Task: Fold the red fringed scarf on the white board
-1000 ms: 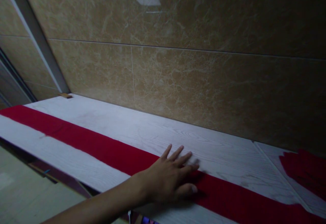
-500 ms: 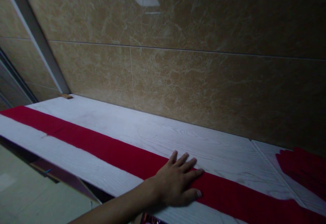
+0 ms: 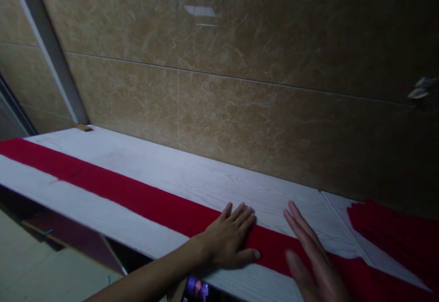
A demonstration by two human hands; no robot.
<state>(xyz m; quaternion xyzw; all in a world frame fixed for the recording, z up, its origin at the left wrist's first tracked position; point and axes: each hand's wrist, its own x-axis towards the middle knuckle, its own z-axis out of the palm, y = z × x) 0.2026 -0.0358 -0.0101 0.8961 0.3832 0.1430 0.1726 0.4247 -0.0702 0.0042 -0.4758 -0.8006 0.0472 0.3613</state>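
A long red strip of cloth (image 3: 120,190) lies flat along a white wood-grain table (image 3: 164,167), running from the far left to the lower right. My left hand (image 3: 229,238) rests palm down on the strip, its fingers stretched out towards the strip's far edge. To its right, my right hand (image 3: 313,261) is raised over the cloth with fingers extended and thumb apart, holding nothing; it is slightly blurred.
More red cloth (image 3: 394,233) lies heaped at the table's right end. A brown marbled tile wall (image 3: 222,105) borders the back edge. A phone with a lit screen (image 3: 199,288) shows at the near edge. Open shelf spaces (image 3: 75,242) lie below the tabletop.
My right hand has come into view from the lower right. My left hand stays on the strip, its fingers closer together. The view has shifted slightly to the right.
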